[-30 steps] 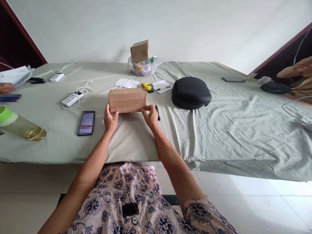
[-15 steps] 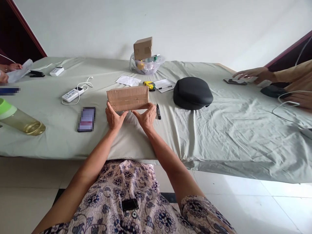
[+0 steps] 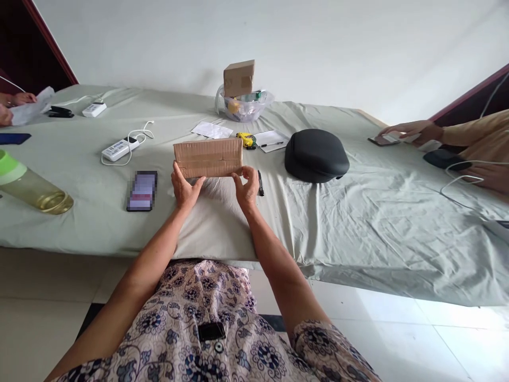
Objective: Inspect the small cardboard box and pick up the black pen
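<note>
A brown cardboard box (image 3: 208,157), long and flat, is held a little above the grey-green cloth of the table (image 3: 358,212). My left hand (image 3: 183,190) grips its lower left corner from below. My right hand (image 3: 247,189) holds its lower right corner, thumb on the front face. A black marker pen (image 3: 260,183) lies on the cloth just right of my right hand. A phone (image 3: 142,190) with a lit screen lies left of my left hand.
A black rounded case (image 3: 316,155), yellow tape measure (image 3: 246,139), papers, white power strip (image 3: 118,149) and a clear bowl (image 3: 244,107) with a small box (image 3: 238,78) on it lie beyond. A bottle (image 3: 29,187) lies at left. Other people's hands are at both table ends.
I have lifted the box off the cloth and tipped it slightly, with my hands shifting under its lower corners. The person at right has reached a hand to a phone.
</note>
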Motion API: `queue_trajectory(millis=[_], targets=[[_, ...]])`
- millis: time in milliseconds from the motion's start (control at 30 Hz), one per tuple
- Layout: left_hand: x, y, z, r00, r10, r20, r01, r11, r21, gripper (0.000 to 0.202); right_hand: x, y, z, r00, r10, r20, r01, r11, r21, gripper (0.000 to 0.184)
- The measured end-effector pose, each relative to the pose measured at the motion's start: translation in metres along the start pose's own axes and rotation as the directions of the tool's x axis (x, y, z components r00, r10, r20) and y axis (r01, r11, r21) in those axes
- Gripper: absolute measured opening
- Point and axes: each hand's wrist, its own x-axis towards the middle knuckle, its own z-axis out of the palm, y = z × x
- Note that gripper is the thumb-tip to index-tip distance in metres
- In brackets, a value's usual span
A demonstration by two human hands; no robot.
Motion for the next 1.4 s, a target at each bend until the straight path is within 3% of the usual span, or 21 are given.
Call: queue_trajectory(millis=[267, 433, 567, 733, 833, 933, 1167, 1300, 1400], targets=[[0.003, -0.012, 0.002, 0.997, -0.041, 0.064, 0.052, 0.984, -0.168, 0.104, 0.003, -0.014, -0.012, 0.979, -0.185, -0.083, 0.190, 0.979, 0.068, 0.024], [0.004, -0.018, 0.003, 0.994, -0.091, 0.057, 0.096, 0.992, -0.083, 0.097, 0.002, -0.018, -0.009, 0.960, -0.252, -0.124, 0.256, 0.967, 0.015, 0.023], [0.003, -0.014, -0.001, 0.991, 0.134, -0.022, -0.135, 0.991, -0.010, 0.101, 0.007, -0.019, -0.014, 0.946, -0.281, -0.161, 0.277, 0.960, -0.047, 0.022], [-0.001, -0.002, -0.007, 0.903, 0.429, 0.017, -0.427, 0.902, -0.068, 0.075, 0.016, -0.023, -0.031, 0.907, -0.350, -0.233, 0.348, 0.936, -0.049, 0.019], [-0.007, 0.006, -0.007, 0.862, 0.498, 0.095, -0.490, 0.866, -0.101, 0.064, 0.022, -0.026, -0.040, 0.876, -0.371, -0.307, 0.384, 0.923, -0.020, 0.017], [-0.012, 0.012, -0.009, 0.859, 0.496, 0.126, -0.488, 0.869, -0.086, 0.060, 0.025, -0.028, -0.043, 0.861, -0.376, -0.343, 0.423, 0.903, 0.070, 0.015], [-0.014, 0.011, -0.014, 0.895, 0.425, 0.137, -0.406, 0.902, -0.144, 0.064, 0.021, -0.046, -0.026, 0.892, -0.411, -0.189, 0.440, 0.885, 0.155, 0.023], [-0.013, 0.015, -0.011, 0.912, 0.408, 0.035, -0.390, 0.893, -0.224, 0.060, 0.021, -0.058, -0.023, 0.912, -0.386, -0.135, 0.405, 0.900, 0.161, 0.022], [-0.011, 0.032, -0.016, 0.907, 0.421, -0.004, -0.409, 0.880, -0.241, 0.063, 0.022, -0.065, -0.025, 0.949, -0.308, -0.065, 0.314, 0.941, 0.125, 0.028]])
